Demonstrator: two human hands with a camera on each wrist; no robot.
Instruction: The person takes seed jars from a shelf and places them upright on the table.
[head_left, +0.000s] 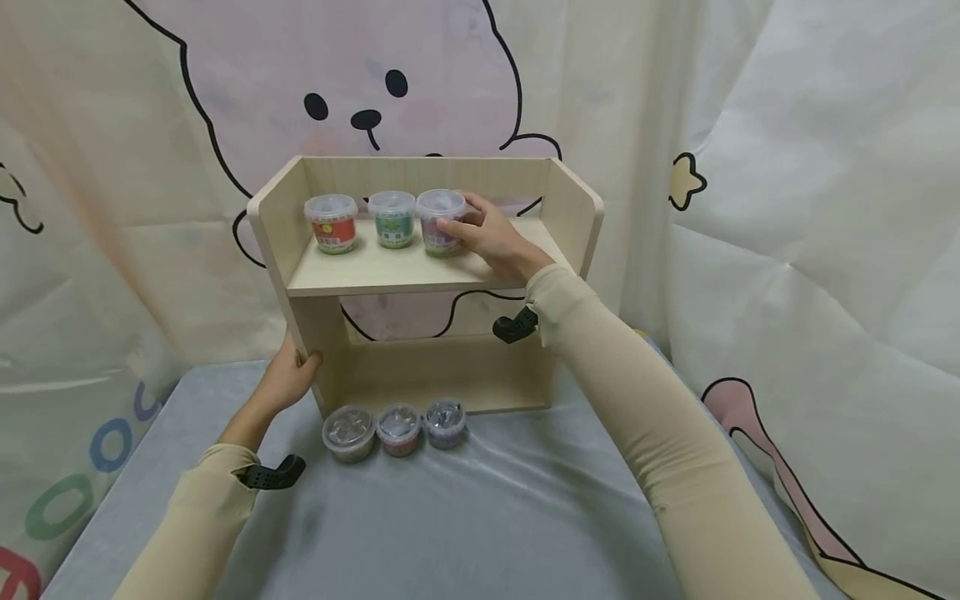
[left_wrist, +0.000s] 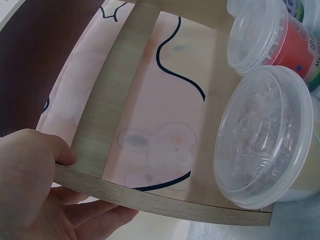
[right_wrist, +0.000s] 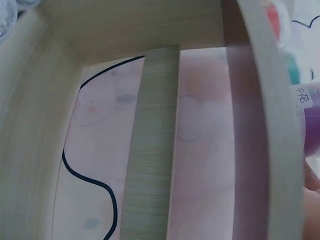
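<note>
A small wooden shelf unit (head_left: pixel 420 285) stands on the table. My left hand (head_left: pixel 287 375) grips the edge of its left side panel, thumb on one face and fingers on the other in the left wrist view. On the upper board, my right hand (head_left: pixel 498 237) holds a clear-lidded plastic tub with a purple label (head_left: pixel 435 229) from its right side. Left of it stand a green-labelled tub (head_left: pixel 393 225) and a red-labelled tub (head_left: pixel 335 229). In the right wrist view, the purple tub (right_wrist: pixel 312 120) and my fingers show only at the right edge.
In front of the shelf, a larger lidded tub (head_left: pixel 348 435) and two smaller tubs, one reddish (head_left: pixel 399 432) and one greyish (head_left: pixel 445 425), stand in a row. A blue-grey cloth (head_left: pixel 480 517) covers the table. Printed curtains (head_left: pixel 810 250) hang behind and at the sides.
</note>
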